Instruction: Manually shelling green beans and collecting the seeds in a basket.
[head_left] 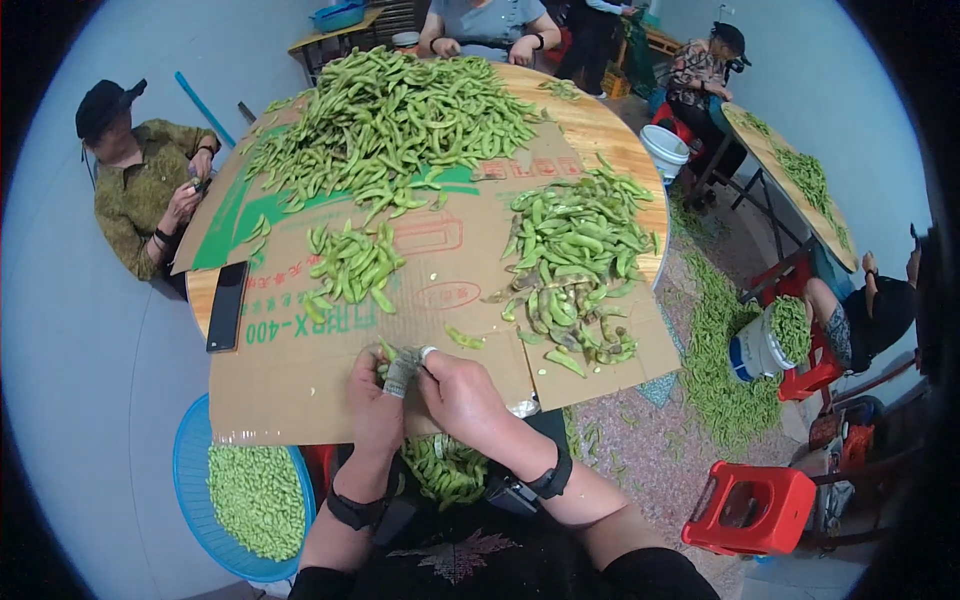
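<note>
From my remote seat I have a large round table of pale varnished wood (610, 135) in front of me, with a broad sheet of flattened brown cardboard (270, 395) over its near part. A tall heap of curved green bean pods (390, 125) covers the far side, while two co-workers sit at the rim, one across and one to the left. Beside me on the left, a round blue plastic basket (190, 480) holds pale green shelled beans (255, 500); a square red plastic stool (780, 500) stands well apart on the right. On the cardboard, a medium mound of green and browning pods (580, 235) lies right of the hands, and a small pile of plump green pods (352, 262) sits ahead, near a slim black smartphone (228, 305). More pods fill the lap below. The two hands meet over the near edge. I read the left hand (378, 405) as closed around a slim green pod (387, 349), thumb and fingers narrow on it; the right hand (465, 400) curls against the wrapped left thumb, its fingertips too hidden for me to tell whether they are wide, narrow or pinching anything. I judge the step in hand to be opening that pod, which calls for thumb pressure along the seam. Nothing blocks the hands, though they mask the pod.
</note>
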